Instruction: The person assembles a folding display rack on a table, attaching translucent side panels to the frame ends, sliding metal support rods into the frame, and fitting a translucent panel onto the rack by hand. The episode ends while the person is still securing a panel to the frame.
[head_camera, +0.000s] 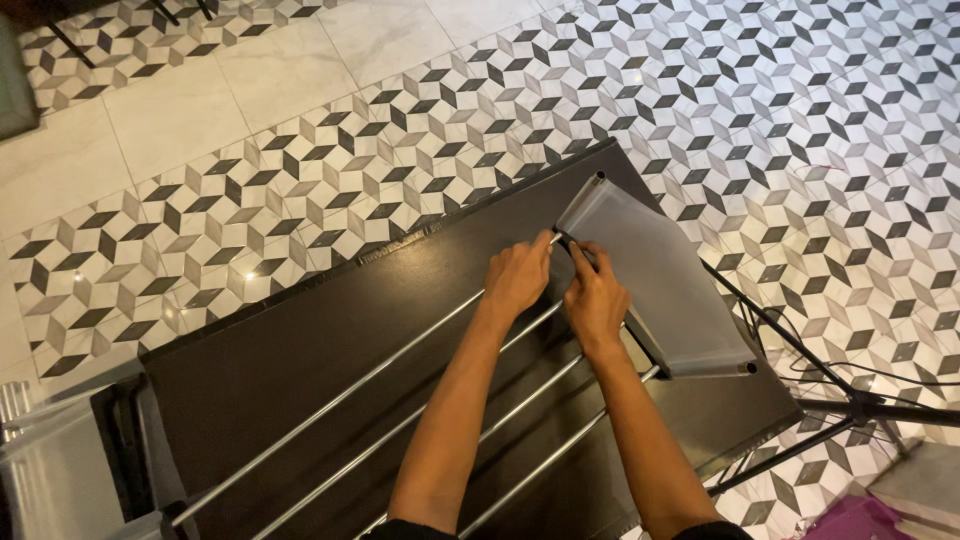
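Observation:
Both my hands meet at the far end of a rack made of several long silver metal rods (400, 365) lying on a dark brown table (280, 370). My left hand (517, 276) pinches the tip of the outermost rod where it reaches a grey plastic side panel (660, 280). My right hand (594, 297) grips the near edge of that panel right beside the same joint. The panel lies tilted at the table's right end, its far corner hanging past the edge.
The floor (300, 170) is tiled in a black, grey and white cube pattern with plain white slabs at the left. A black tripod (850, 405) with cables stands at the right. A purple object (850, 520) sits bottom right. Another grey rack end (60, 460) lies bottom left.

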